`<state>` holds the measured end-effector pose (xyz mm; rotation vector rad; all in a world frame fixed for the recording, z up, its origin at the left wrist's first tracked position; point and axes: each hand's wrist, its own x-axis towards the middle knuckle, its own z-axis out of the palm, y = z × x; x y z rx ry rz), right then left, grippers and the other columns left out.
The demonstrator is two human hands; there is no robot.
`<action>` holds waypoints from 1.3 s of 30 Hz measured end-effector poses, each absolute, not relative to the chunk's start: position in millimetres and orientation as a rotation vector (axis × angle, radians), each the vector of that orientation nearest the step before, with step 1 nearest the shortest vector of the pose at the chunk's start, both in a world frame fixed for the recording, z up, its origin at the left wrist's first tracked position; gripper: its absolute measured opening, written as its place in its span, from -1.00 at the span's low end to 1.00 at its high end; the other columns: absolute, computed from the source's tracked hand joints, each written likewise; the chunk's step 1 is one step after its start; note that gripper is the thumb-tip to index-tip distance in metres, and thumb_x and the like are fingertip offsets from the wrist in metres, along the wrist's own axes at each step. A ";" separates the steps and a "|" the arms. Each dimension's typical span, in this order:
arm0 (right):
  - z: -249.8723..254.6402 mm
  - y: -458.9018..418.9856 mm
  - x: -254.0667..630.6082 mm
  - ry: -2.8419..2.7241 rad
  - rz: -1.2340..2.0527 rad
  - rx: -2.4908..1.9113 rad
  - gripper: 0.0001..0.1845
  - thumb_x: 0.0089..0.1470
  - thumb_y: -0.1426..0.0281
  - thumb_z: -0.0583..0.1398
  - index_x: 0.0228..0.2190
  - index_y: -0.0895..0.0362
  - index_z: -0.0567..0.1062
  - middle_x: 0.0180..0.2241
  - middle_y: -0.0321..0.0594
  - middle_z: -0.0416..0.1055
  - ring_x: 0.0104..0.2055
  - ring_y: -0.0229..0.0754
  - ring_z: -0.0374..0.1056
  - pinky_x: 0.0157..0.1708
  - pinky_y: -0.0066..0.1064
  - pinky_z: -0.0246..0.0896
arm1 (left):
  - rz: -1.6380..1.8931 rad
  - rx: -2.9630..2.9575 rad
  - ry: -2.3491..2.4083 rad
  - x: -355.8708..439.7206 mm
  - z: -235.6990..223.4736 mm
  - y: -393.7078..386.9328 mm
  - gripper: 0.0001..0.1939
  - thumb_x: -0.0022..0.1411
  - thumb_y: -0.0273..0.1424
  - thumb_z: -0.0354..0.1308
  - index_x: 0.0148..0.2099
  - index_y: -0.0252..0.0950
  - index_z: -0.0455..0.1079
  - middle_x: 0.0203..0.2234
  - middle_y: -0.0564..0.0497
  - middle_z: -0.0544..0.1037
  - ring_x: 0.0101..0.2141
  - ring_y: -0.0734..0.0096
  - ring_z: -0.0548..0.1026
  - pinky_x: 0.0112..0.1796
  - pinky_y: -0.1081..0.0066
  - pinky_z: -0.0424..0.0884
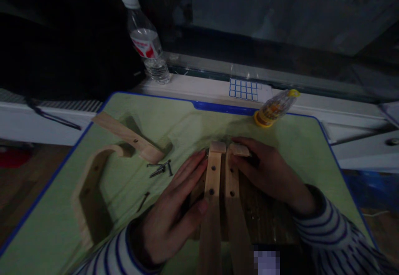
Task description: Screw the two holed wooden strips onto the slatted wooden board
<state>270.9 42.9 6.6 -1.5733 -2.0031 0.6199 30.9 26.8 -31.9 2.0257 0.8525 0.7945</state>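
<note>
Two pale wooden bars run side by side, each with two dark holes and a raised block at its far end. Below them is a brown wooden board (pixel 268 217). My left hand (pixel 174 212) lies along the left wooden bar (pixel 213 179), fingers stretched out and thumb tip against the bar's side. Around the far end of the right wooden bar (pixel 232 183) my right hand (pixel 268 171) is closed, with the thumb on the near side and the fingers behind. Several dark screws (pixel 160 168) lie left of my left hand, and a single screw (pixel 143 201) lies nearer.
On the green table (pixel 174 117) at left are a straight wooden piece (pixel 131 138) and a curved wooden piece (pixel 93 192). A small yellow-capped bottle (pixel 274 109) stands at the back right. A water bottle (pixel 146 42) and a blue-gridded white card (pixel 246 89) are on the ledge behind.
</note>
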 end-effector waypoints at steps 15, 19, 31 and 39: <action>6.6 42.6 270.1 -2.002 0.631 -1.559 -0.69 0.14 0.43 0.17 -0.04 0.11 0.42 -0.11 -0.22 0.52 -0.11 -0.24 0.44 -0.08 -0.37 0.35 | 0.743 2.031 0.954 28.8 -30.0 23.0 -0.39 0.32 -0.39 -0.01 0.36 -0.08 -0.05 0.33 0.08 0.02 0.30 0.20 0.03 0.29 0.18 0.01; 7.5 42.5 269.0 -2.001 0.629 -1.554 -0.68 0.14 0.45 0.17 -0.04 0.10 0.40 -0.13 -0.24 0.52 -0.12 -0.25 0.44 -0.09 -0.40 0.36 | 0.758 2.033 0.994 28.1 -28.8 20.9 -0.40 0.31 -0.38 0.01 0.35 -0.07 0.00 0.32 0.09 0.06 0.29 0.20 0.07 0.28 0.21 0.02; 9.4 41.4 268.0 -2.043 0.570 -1.555 -0.69 0.10 0.52 0.17 -0.09 0.10 0.40 -0.18 -0.24 0.51 -0.18 -0.25 0.44 -0.19 -0.45 0.36 | 0.705 2.111 1.097 25.7 -27.3 16.4 -0.40 0.30 -0.32 0.01 0.35 -0.06 -0.01 0.31 0.13 0.09 0.27 0.24 0.11 0.26 0.30 0.08; 11.4 41.2 266.8 -2.041 0.577 -1.593 -0.73 0.12 0.47 0.17 -0.10 0.09 0.40 -0.21 -0.26 0.51 -0.21 -0.25 0.44 -0.23 -0.43 0.34 | 0.691 2.106 1.093 29.6 -23.4 17.8 -0.40 0.31 -0.35 -0.02 0.35 -0.05 -0.03 0.31 0.11 0.10 0.26 0.20 0.13 0.26 0.20 0.09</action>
